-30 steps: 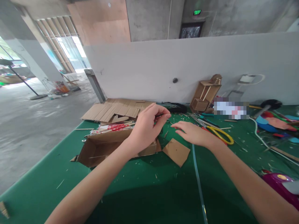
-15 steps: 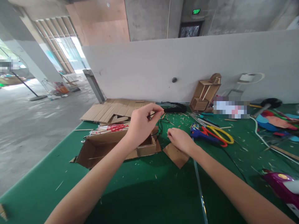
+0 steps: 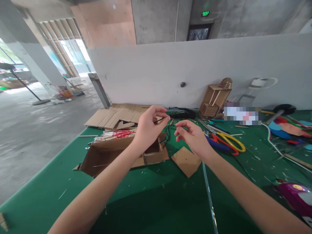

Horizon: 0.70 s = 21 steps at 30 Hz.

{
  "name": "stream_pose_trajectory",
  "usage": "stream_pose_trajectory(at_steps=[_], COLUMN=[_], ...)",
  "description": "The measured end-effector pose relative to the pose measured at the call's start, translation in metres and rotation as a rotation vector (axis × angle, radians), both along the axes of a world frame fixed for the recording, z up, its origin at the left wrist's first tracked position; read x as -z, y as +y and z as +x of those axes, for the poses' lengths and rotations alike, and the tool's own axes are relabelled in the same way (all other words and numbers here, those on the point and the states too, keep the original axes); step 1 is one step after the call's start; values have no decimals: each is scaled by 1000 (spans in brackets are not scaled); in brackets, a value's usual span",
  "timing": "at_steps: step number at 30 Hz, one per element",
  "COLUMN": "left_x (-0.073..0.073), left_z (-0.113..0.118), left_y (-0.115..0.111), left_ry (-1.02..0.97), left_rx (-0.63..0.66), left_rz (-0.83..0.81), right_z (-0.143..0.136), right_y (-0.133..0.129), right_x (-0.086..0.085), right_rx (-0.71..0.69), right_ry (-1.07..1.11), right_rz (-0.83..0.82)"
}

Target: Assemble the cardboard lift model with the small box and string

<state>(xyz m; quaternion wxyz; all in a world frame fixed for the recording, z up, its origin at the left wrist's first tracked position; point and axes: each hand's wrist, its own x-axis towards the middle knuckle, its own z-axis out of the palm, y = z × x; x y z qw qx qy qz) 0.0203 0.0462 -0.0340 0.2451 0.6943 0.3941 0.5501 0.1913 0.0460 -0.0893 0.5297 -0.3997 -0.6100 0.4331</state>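
My left hand (image 3: pixel 152 126) is raised over the right end of a long open cardboard box (image 3: pixel 104 154), thumb and fingertips pinched on a thin black cord (image 3: pixel 159 120). The cord's loose loops hang down at the box's right end. Just to the right, my right hand (image 3: pixel 192 136) is held up with its fingers half curled and slightly apart, its fingertips close to the cord's loops. Nothing shows plainly between them. Below this hand a cardboard square (image 3: pixel 186 161) with a small dark hole lies flat on the green table (image 3: pixel 146 201).
Red-and-white wrapped sticks (image 3: pixel 117 134) and cardboard sheets (image 3: pixel 109 115) lie behind the box. At right are yellow-handled scissors (image 3: pixel 232 141), a blue-and-red tool (image 3: pixel 218 143), a clear rod (image 3: pixel 209 195) and a purple device (image 3: pixel 294 196). A cardboard model (image 3: pixel 213 99) leans on the wall.
My right hand has lifted off the cardboard square and moved up toward the cord, its fingers loosening. My left hand keeps its pinch on the cord nearly in place.
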Motion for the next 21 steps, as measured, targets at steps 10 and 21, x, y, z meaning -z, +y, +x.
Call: stream_pose_trajectory(at_steps=[10,21], left_x=[-9,-6], left_z=[13,21], left_y=[-26,-30], left_ry=[-426,-539], left_rx=[307,353], left_rz=[-295,-355], right_z=[-29,-22], right_y=[-49,-47], right_x=[-37,-33], right_rx=[-2,116], right_ry=[506,240], right_rz=[-14,214])
